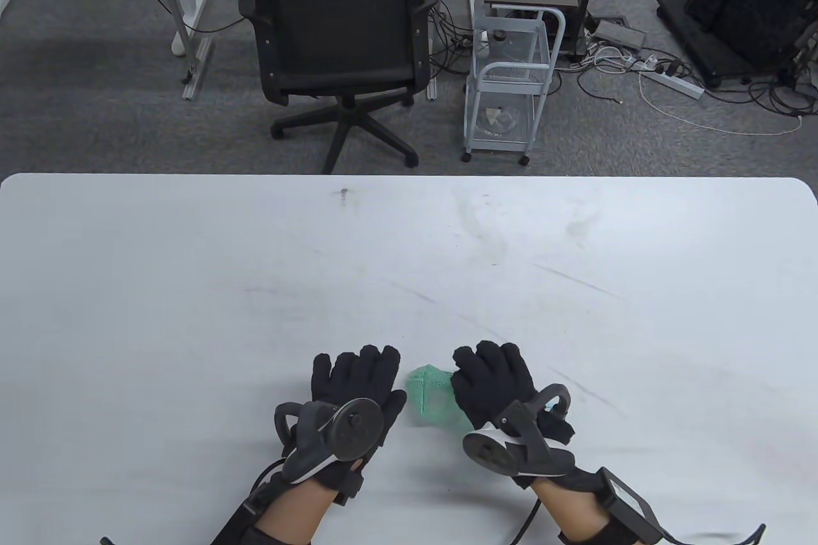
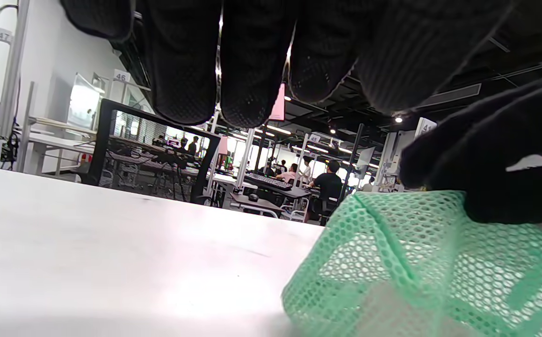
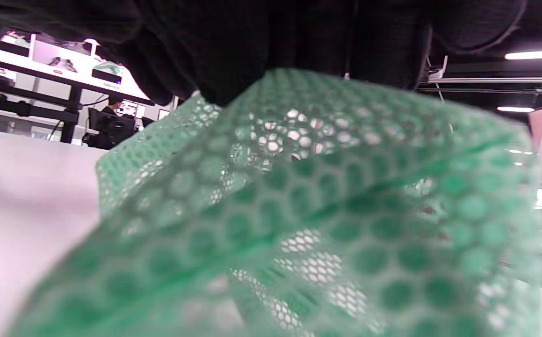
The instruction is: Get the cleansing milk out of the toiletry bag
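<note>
A green mesh toiletry bag (image 1: 429,397) lies on the white table (image 1: 409,264) near its front edge, between my hands. My right hand (image 1: 492,382) lies over the bag's right part and holds the mesh from above. Its fingers (image 3: 233,51) touch the top of the bag (image 3: 299,201), and a gloved finger (image 2: 486,159) presses on the bag (image 2: 415,262) in the left wrist view. My left hand (image 1: 354,379) is open, just left of the bag and apart from it, with its fingers (image 2: 247,61) spread. I cannot make out the cleansing milk through the mesh.
The table stretches far ahead and to both sides of the hands. Beyond its far edge stand a black office chair (image 1: 339,40) and a white wire trolley (image 1: 511,85) on the floor.
</note>
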The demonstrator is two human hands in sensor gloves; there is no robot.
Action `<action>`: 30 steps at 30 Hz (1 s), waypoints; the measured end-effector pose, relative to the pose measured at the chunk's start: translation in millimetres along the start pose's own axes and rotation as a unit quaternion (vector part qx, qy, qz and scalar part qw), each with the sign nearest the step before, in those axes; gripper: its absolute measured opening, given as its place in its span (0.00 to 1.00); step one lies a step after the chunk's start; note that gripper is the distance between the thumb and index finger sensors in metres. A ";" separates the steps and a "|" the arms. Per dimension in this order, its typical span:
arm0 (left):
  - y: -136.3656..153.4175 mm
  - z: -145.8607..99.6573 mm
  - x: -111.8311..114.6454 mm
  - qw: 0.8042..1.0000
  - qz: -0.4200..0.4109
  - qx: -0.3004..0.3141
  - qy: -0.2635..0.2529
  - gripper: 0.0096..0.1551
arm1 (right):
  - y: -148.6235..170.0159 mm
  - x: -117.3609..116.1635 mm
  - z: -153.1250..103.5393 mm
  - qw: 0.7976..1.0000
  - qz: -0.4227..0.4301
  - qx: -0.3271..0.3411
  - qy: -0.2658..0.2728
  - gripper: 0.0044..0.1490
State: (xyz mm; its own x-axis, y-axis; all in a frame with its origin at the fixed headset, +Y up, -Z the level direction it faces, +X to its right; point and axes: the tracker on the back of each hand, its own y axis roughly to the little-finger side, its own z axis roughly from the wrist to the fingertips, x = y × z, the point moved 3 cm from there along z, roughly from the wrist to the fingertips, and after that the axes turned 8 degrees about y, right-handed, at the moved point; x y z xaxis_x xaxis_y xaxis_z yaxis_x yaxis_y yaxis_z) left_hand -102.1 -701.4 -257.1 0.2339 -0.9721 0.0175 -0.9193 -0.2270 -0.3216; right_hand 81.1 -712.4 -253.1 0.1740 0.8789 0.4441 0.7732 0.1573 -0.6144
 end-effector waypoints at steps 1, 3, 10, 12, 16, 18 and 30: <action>-0.6 0.5 1.3 1.000 -0.001 0.003 0.004 0.38 | -2.8 0.1 0.3 1.000 0.000 0.005 0.001 0.20; -2.4 1.9 5.0 1.000 -0.009 0.014 0.015 0.37 | -7.3 -0.3 0.4 1.000 0.005 0.012 0.000 0.20; -10.8 8.4 24.3 0.998 0.004 0.036 0.060 0.35 | -12.5 -1.8 0.7 1.000 0.021 0.019 -0.011 0.20; -12.8 9.7 28.9 0.997 0.013 0.037 0.065 0.34 | -11.5 -3.0 0.1 0.999 0.031 0.017 -0.015 0.21; -14.7 12.0 35.4 0.996 0.027 0.035 0.073 0.35 | -11.1 -4.2 -0.2 0.999 0.042 0.018 -0.021 0.21; -14.8 12.5 36.0 0.996 0.028 0.034 0.071 0.37 | -11.9 -4.9 0.0 0.998 0.049 0.024 -0.029 0.21; -13.3 15.8 42.9 0.994 0.034 0.031 0.098 0.34 | -6.0 -5.6 -0.9 0.995 0.089 0.011 -0.039 0.23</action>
State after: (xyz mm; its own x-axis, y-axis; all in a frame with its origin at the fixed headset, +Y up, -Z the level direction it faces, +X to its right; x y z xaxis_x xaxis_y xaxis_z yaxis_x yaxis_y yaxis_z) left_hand -74.8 -739.2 -267.1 0.0997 -0.9796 0.1747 -0.9081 -0.1613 -0.3864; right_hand 76.0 -718.7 -251.3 0.2580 0.9259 0.2759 0.7208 0.0057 -0.6931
